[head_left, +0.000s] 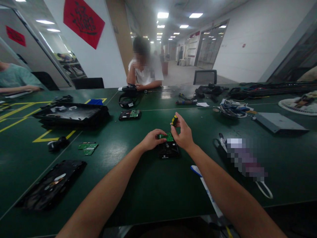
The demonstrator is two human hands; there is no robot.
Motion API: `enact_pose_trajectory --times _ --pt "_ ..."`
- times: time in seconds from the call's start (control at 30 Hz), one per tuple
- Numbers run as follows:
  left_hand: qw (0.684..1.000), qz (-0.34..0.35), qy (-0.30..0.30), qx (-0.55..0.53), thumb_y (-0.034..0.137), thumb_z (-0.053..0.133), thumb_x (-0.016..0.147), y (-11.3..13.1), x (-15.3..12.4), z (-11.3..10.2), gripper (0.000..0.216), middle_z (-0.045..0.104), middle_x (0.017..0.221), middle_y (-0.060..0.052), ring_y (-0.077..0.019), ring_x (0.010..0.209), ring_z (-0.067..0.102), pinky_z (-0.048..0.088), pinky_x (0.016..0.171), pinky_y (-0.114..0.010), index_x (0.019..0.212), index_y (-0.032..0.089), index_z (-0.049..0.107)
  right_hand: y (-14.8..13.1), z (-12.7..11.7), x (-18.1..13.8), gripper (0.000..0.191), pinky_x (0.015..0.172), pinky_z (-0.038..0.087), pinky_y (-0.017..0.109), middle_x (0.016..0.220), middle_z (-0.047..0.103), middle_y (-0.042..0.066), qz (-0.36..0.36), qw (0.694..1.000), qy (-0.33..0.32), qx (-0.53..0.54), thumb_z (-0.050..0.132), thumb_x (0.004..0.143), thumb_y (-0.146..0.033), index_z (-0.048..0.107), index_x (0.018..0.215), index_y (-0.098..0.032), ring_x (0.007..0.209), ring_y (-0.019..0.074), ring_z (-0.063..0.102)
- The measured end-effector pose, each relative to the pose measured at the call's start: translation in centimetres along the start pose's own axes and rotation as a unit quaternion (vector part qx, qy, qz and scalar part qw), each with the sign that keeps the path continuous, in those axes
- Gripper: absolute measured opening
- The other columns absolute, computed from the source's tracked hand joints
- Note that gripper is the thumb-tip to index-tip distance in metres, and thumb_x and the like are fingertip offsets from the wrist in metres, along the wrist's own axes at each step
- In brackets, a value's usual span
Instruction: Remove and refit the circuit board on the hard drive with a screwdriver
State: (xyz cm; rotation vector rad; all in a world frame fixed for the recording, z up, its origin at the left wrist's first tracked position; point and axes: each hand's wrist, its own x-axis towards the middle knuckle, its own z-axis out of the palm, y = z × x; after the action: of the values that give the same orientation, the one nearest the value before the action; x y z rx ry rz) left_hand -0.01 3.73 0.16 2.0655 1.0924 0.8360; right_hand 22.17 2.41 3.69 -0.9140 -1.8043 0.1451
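Observation:
A black hard drive (pixel 168 152) with a green circuit board (pixel 169 137) on its upper face lies on the table in front of me. My left hand (pixel 154 139) grips its left side, thumb and fingers resting over the board's edge. Above the drive's right side, my right hand (pixel 182 133) pinches a small screwdriver (pixel 174 120) by its yellow and black handle, held upright. The screwdriver's tip is too small to make out, so I cannot tell whether it touches the drive. Farther off, another hard drive (pixel 129 115) with a green board lies flat.
Left on the green table (pixel 138 198) are a loose circuit board (pixel 88 147), a black casing (pixel 53 185) and stacked black trays (pixel 71 112). A grey metal box (pixel 279 123), bundled cables (pixel 232 107) and a blurred-out pouch (pixel 245 157) lie right. A person (pixel 146 66) sits opposite.

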Motion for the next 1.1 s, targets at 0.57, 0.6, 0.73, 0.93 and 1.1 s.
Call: enact_pose_trajectory --times 0.57,0.6,0.73,0.93,1.1 --pt "1.0 0.017 -0.001 0.005 0.036 0.078 0.087 -0.09 0.02 -0.13 0.031 0.067 0.126 -0.007 -0.02 0.096 0.065 0.051 0.079 -0.032 0.116 0.025 0.075 0.34 0.2 -0.05 0.067 0.09 0.065 0.052 0.132 0.063 0.011 -0.001 1.0 0.029 -0.012 0.059 0.099 -0.034 0.032 0.16 -0.034 0.099 0.0277 0.07" --pt "1.0 0.016 -0.002 0.006 0.036 0.078 0.087 -0.14 0.03 -0.12 0.031 0.067 0.127 -0.007 -0.0198 0.095 0.065 0.051 0.078 -0.032 0.116 0.025 0.075 0.31 0.16 -0.03 0.066 0.088 0.065 0.052 0.13 0.063 0.011 -0.002 0.999 0.031 -0.016 0.06 0.098 -0.035 0.033 0.159 -0.034 0.097 0.0273 0.07" --pt "1.0 0.012 -0.001 0.008 0.035 0.079 0.086 -0.17 0.08 -0.15 0.032 0.067 0.128 -0.007 -0.0214 0.101 0.065 0.052 0.081 -0.033 0.116 0.025 0.076 0.2 0.09 0.01 0.064 0.085 0.066 0.05 0.128 0.063 0.011 -0.002 0.999 0.031 -0.016 0.061 0.098 -0.036 0.035 0.157 -0.033 0.092 0.0257 0.069" --pt "1.0 0.014 -0.003 0.011 0.036 0.079 0.086 -0.24 0.06 -0.14 0.032 0.067 0.127 -0.007 -0.0204 0.097 0.065 0.051 0.08 -0.033 0.116 0.026 0.075 0.15 0.04 0.0 0.065 0.087 0.065 0.051 0.136 0.06 0.012 0.005 0.999 0.046 -0.008 0.059 0.099 -0.036 0.033 0.158 -0.034 0.093 0.0255 0.07" --pt "1.0 0.012 -0.002 0.015 0.036 0.078 0.087 -0.42 0.02 -0.12 0.033 0.067 0.128 -0.007 -0.021 0.098 0.064 0.051 0.08 -0.033 0.118 0.025 0.075 0.25 0.0 -0.03 0.064 0.084 0.066 0.048 0.135 0.06 0.012 -0.01 0.999 0.046 -0.017 0.06 0.098 -0.033 0.036 0.157 -0.032 0.089 0.0242 0.069"
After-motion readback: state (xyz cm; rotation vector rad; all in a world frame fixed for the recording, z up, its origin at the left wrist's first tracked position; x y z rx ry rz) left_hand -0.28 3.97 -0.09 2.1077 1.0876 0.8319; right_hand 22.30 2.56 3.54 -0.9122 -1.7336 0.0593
